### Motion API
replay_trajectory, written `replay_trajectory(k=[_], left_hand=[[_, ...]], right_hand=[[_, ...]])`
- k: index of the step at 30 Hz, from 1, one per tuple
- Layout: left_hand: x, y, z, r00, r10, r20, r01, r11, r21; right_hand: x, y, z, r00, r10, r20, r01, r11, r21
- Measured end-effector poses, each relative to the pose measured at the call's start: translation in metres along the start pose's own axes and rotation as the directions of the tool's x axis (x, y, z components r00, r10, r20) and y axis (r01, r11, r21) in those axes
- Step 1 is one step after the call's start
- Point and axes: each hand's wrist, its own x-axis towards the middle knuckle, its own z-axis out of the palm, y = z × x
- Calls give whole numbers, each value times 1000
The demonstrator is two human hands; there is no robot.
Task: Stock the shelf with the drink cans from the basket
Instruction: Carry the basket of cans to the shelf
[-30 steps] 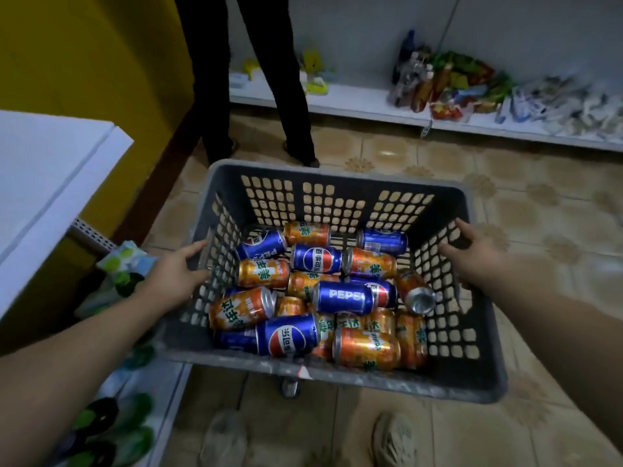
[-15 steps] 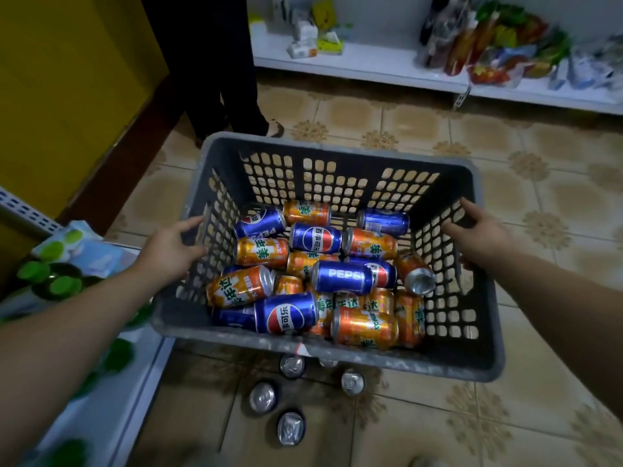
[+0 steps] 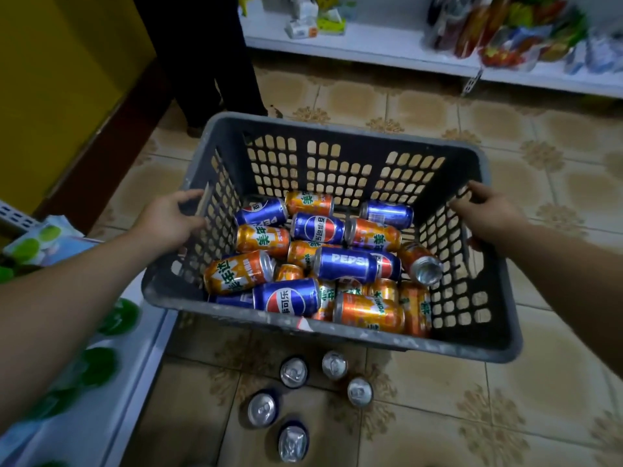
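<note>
A grey slotted plastic basket [image 3: 340, 335] is held off the tiled floor and tips toward me. Inside lie several drink cans on their sides: blue Pepsi cans [image 3: 347, 264] mixed with orange soda cans [image 3: 369, 313]. My left hand [image 3: 168, 220] grips the basket's left rim, and my right hand [image 3: 485, 214] grips the right rim. Several more cans [image 3: 293, 372] stand upright on the floor just below the basket's near edge.
A low white shelf [image 3: 101, 416] with green-printed packets runs along my left. Another white shelf [image 3: 387, 45] with snack packets lines the far wall. A person's dark-trousered legs [image 3: 202, 62] stand beyond the basket beside a yellow wall.
The view has tilted down and the basket sits nearer and larger in frame. Upright cans on the floor below it have come into sight. Both hands keep their hold on the rims.
</note>
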Motion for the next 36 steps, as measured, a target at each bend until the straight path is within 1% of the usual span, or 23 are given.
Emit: replay_trajectory(k=[2,6,11,14,18,21,23,26,30,32,33,34,35,36], left_hand=[[2,1,0,1000,3,-2,-3,1000,16],[7,0,7,999,25,-27,-25,1000,-18],[9,-19,23,1000,22,-12,-23,998,-61],[8,-37,35,999,33,-13,-34,999,-32],[5,-60,51,1000,-1,28,1,1000,-21],[-4,-82,60,998,-25,55,21,998,65],[-10,-93,65,997,-32,70,26,996,84],[-13,-100,66,997,-10,78,-1,990,140],[-18,-101,66,998,12,64,-25,978,207],[-19,-98,66,995,6,104,-33,965,260],[-20,-96,65,992,-2,129,-37,952,302],[-22,-95,64,990,6,138,-58,923,380],[-25,-92,63,992,46,115,-96,869,485],[-30,-90,65,989,125,79,-147,795,589]], right_hand=[[1,-1,3,1000,-7,2,7,1000,20],[4,0,12,997,-61,-49,62,998,15],[5,6,25,998,-67,-15,67,997,39],[6,17,37,998,-64,-10,64,998,30],[6,37,54,999,-52,15,52,999,5],[3,55,66,999,-22,42,22,1000,-5],[0,67,74,998,0,59,2,999,-34],[-5,80,82,998,25,64,-21,998,-64],[-8,84,84,997,11,71,-2,993,-119],[-6,86,85,997,-10,80,24,983,-184],[-5,86,86,996,-12,91,32,974,-223],[-5,86,88,994,-1,106,29,964,-263],[-7,85,89,994,12,113,24,948,-317],[-10,84,91,995,13,101,28,918,-396]])
